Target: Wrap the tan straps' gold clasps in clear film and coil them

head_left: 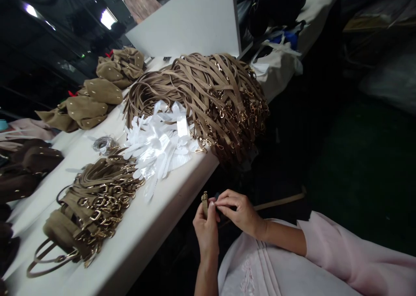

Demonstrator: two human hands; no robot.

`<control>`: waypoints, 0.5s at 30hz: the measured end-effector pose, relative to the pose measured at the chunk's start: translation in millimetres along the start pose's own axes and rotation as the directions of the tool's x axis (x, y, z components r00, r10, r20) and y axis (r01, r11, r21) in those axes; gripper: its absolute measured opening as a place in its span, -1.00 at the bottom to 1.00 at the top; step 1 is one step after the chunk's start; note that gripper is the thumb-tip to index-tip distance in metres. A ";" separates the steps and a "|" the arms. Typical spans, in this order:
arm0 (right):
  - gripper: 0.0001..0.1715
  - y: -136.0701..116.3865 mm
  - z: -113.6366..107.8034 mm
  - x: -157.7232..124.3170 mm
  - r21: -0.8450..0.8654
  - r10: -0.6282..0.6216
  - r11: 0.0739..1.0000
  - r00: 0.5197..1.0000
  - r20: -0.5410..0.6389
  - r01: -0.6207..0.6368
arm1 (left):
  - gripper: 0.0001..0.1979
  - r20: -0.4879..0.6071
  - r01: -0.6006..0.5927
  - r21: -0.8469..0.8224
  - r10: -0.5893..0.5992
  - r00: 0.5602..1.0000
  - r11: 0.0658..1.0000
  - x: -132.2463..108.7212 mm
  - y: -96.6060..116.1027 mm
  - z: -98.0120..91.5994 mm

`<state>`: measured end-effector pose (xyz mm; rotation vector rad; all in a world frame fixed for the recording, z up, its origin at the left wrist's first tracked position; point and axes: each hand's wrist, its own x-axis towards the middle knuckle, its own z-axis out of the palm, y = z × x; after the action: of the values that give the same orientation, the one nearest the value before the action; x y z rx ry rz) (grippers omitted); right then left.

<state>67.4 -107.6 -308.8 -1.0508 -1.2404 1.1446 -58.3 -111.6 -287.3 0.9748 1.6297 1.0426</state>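
My left hand (207,232) is closed around a tan strap (205,208) whose gold metal fitting stands up above the fingers. Its thumb meets the fingertips of my right hand (238,210), which are pinched together just beside the strap. What the right fingers pinch is too small and covered to make out. Behind the right wrist, a length of tan strap (281,201) runs off to the right; whether it joins the held one is hidden. Both hands are over my lap, off the table's front edge.
On the white table (169,213) lie a big heap of long tan straps (195,79) with gold clips, white plastic pieces (159,144), a bundle of shorter buckled straps (97,200) and a wire coil (104,144). Tan bags (89,105) stand behind. A person (139,3) is beyond the white panel (191,23).
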 end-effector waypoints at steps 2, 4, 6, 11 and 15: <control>-0.83 1.0 1.3 -0.7 -0.042 -0.069 0.997 0.998 0.001 0.069 | -0.56 -0.031 -0.007 -0.002 0.007 0.999 1.000 -0.2 -2.9 0.4; -0.85 4.8 0.4 -0.7 -0.030 -0.028 0.999 1.000 0.000 0.028 | -0.58 -0.069 -0.035 0.032 0.037 0.997 0.999 -0.3 -3.8 0.0; -0.78 10.4 -2.9 -1.0 0.052 0.181 0.982 0.983 0.015 -0.182 | -0.64 -0.109 -0.075 0.085 0.084 0.990 0.994 -0.1 -3.3 -1.5; -0.41 14.4 -11.5 -6.5 0.402 0.613 0.535 0.669 0.420 -0.743 | -0.66 -0.064 -0.005 -0.112 -0.003 0.998 0.994 0.6 -1.3 -4.0; -0.48 4.9 -12.3 -5.3 0.582 0.491 0.418 0.712 0.502 -0.698 | -0.67 -0.051 -0.017 -0.098 0.012 0.999 0.995 -0.7 -1.9 -0.1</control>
<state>79.4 -111.8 -315.2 -0.6930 -0.3855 2.1933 -58.4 -112.8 -288.8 0.9029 1.5980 1.1548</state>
